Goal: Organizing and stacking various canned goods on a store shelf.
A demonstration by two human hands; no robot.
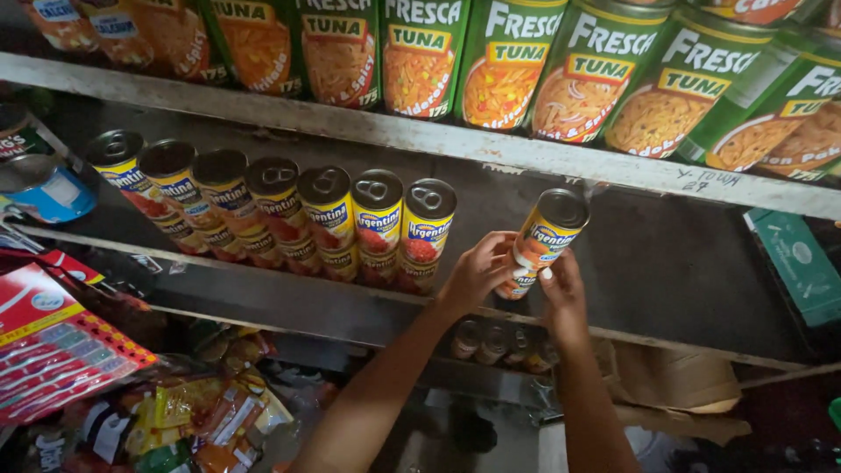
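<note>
Both hands hold one tall yellow can (541, 241) over the middle shelf (666, 263), at about 3 o'clock from the row of matching cans (280, 215). The can is tilted, lid toward 1 o'clock, and stands just apart from the last can in the row (424, 229).

Grip state: the left hand (476, 273) wraps the lower body of the can from the 9 o'clock side, fingers pressed against the label. The right hand (563, 293) supports the base from 5 o'clock, thumb against the side. Whether the base touches the shelf cannot be told; the hands hide it.

Handling: the can is judged rigid and fairly heavy for its size, assuming it is full. The label wrap is likely smooth and somewhat slippery. Take hold around the mid-body, one palm under the base. Keep fingers away from the pull-ring lid (562, 208). Thin walls may dent if knocked against the shelf edge.
</note>
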